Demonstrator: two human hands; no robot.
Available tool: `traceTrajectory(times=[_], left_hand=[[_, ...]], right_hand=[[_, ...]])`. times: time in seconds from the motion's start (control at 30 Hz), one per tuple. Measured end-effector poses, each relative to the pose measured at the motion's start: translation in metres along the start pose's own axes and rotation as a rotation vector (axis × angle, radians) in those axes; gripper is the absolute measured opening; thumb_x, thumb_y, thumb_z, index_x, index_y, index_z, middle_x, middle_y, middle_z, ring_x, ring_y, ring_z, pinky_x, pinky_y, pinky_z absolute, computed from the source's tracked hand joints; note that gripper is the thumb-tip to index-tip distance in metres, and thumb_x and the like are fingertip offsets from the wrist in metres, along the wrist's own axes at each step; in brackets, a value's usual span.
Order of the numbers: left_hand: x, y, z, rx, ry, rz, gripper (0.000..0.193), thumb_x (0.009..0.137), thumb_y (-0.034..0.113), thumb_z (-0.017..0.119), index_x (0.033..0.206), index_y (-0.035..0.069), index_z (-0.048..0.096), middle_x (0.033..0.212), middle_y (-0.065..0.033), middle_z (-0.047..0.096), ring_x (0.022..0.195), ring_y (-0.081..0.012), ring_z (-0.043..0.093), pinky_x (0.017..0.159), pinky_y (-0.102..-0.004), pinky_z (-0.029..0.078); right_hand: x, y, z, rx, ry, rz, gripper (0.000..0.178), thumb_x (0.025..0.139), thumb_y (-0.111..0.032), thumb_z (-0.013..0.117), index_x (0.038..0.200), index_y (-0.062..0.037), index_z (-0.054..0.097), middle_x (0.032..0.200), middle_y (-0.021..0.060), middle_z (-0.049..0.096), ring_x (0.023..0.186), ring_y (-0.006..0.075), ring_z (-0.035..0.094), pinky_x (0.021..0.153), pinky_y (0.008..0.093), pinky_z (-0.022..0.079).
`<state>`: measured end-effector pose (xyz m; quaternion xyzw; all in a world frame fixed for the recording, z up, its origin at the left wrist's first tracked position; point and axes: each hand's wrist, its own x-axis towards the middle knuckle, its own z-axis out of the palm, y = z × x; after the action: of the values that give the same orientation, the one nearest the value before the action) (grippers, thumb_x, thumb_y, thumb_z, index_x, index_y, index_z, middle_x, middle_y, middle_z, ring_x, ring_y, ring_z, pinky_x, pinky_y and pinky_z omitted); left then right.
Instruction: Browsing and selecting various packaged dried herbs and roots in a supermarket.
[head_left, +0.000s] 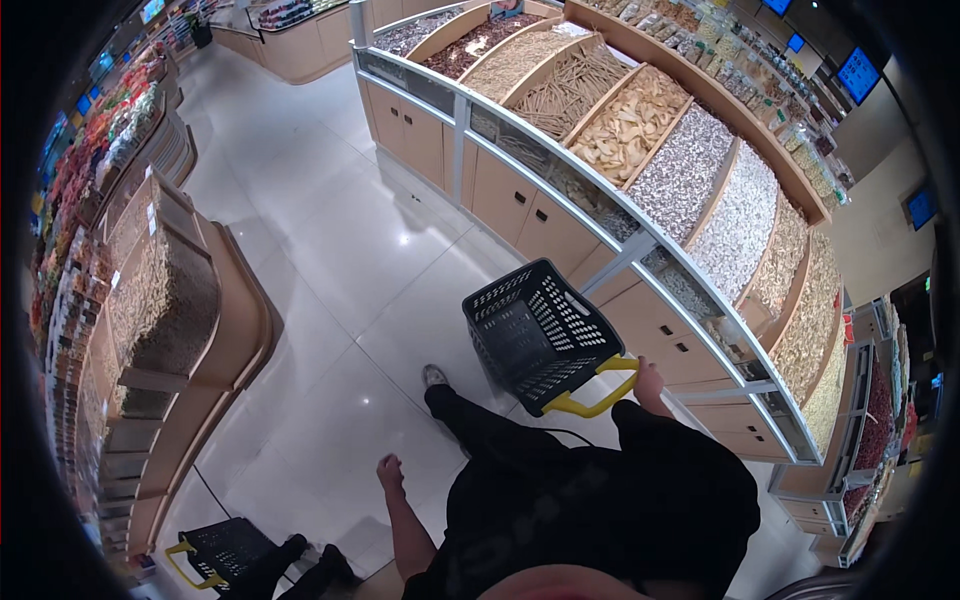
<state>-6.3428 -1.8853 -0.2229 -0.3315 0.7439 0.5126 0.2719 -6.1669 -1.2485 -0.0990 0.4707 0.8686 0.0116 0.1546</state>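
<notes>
Your right fingers (645,374) were wrapped round the yellow handle (618,394) of a black basket (520,335), ahead of you and beside a curved display (538,217) of dried goods. Your left fingers (389,466) were curled in, nothing visible in them. Pale floor tiles (330,290) threw back bright spots. Blue screens (858,74) glowed; another person's basket (228,548) was behind, left.

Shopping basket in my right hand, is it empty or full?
Empty, as far as shows: inside the black basket, held by your right hand, only bare slotted walls and dark floor are visible.
</notes>
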Motion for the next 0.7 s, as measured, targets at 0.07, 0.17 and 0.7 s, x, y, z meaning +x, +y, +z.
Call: traceTrajectory(times=[0.07,0.17,0.7], left_hand=[[0.001,0.114,0.014,-0.079,-0.054,0.123,0.032,0.087,0.025,0.055,0.114,0.008,0.058,0.084,-0.0036,0.062,0.071,-0.0127,0.056,0.056,-0.0271,0.043],[0.042,0.187,0.011,-0.053,-0.116,0.120,0.032,0.089,0.027,0.054,0.116,0.009,0.057,0.088,-0.0040,0.064,0.079,-0.0134,0.059,0.063,-0.0295,0.045],[0.231,0.356,0.013,0.344,-0.280,-0.346,0.042,0.090,0.025,0.049,0.127,0.008,0.043,0.102,-0.0176,0.063,0.085,-0.0301,0.062,0.073,-0.0486,0.049]], right_hand=[[0.003,0.008,0.003,-0.080,-0.078,0.097,0.049,0.091,-0.014,0.050,0.138,-0.0225,0.039,0.103,0.0162,0.059,0.084,0.0276,0.067,0.066,0.0404,0.053],[0.010,0.007,0.005,-0.140,-0.191,0.182,0.052,0.093,-0.014,0.046,0.142,-0.0263,0.035,0.102,0.0151,0.061,0.081,0.0242,0.068,0.063,0.0354,0.053],[0.119,-0.428,-0.541,1.451,0.161,-1.691,0.062,0.093,-0.046,0.050,0.129,0.0042,0.048,0.133,0.0164,0.051,0.125,0.0327,0.046,0.106,0.0472,0.034]])
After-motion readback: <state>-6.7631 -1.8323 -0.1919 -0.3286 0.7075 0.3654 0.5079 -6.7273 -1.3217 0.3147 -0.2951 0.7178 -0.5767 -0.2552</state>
